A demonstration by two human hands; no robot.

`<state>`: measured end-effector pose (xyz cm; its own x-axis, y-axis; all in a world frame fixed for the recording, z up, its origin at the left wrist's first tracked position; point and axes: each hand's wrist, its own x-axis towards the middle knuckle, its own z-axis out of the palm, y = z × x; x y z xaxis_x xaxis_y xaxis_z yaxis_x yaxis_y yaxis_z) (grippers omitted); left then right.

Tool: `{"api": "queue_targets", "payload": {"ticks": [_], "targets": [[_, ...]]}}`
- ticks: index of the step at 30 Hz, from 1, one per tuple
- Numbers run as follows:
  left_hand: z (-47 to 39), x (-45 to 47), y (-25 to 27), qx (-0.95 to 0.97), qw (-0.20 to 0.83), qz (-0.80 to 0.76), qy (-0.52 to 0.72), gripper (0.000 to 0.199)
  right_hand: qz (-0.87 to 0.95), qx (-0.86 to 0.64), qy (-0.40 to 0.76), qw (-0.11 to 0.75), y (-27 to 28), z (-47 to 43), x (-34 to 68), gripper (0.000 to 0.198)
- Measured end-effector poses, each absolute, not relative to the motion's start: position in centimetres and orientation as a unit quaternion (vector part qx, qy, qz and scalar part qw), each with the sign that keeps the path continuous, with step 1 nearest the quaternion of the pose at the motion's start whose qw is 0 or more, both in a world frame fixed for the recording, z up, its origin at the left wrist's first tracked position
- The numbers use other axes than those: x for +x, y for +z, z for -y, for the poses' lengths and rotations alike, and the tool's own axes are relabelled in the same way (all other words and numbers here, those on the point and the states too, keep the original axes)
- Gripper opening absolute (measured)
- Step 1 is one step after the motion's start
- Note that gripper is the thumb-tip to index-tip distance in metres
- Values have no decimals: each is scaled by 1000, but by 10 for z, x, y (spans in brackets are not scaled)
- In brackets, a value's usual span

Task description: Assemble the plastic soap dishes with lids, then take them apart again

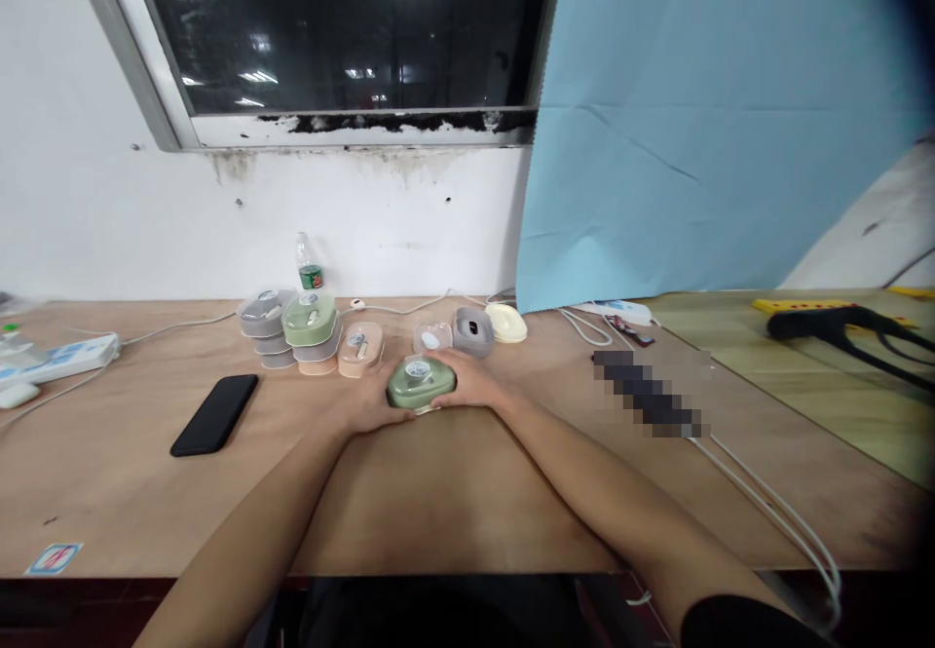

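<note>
My two hands are on a small green lunch box point(422, 393) with a clear lid on top. It is in the middle of the wooden table point(424, 502), out in front of me. I can't tell if its bottom touches the wood or is lifted a bit.

My left hand point(371, 400) is bent around one side of the box, half open, just as wide as the box lets it be. My right hand point(473, 381) is curved the same way on the other side, with its thumb at the near edge. So the box is held between them.

Just behind my left hand is a peach lunch box point(360, 352) with a clear lid. Next to it, on the left, are two piles: a gray stack point(270, 346), and a mixed stack point(312, 334) with a green box on top and gray and peach ones under it. A clear bottle point(310, 263) with a green label stands behind them, near the wall.

Right behind my green box are a clear lid piece point(430, 338), a gray box point(473, 331) and a cream tub point(507, 324), side by side. A black phone point(214, 416) lies flat, left of my left arm.
</note>
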<state>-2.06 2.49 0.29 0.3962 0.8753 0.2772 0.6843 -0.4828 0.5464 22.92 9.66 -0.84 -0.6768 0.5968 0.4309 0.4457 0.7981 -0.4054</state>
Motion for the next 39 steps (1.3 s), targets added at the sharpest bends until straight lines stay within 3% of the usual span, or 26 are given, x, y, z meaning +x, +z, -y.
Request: {"api": "queue_targets", "payload": {"ticks": [13, 27, 34, 39], "targets": [[-21, -17, 11, 818, 170, -468, 288, 99, 903, -276, 129, 302, -4, -93, 230, 98], [-23, -21, 5, 823, 178, -467, 270, 101, 907, -293, 131, 271, -6, -96, 230, 95], [-21, -19, 9, 831, 167, -455, 273, 100, 914, -271, 134, 271, 0, -93, 231, 106], [-21, -18, 10, 830, 153, -462, 273, 95, 906, -281, 134, 286, -2, -91, 230, 100]]}}
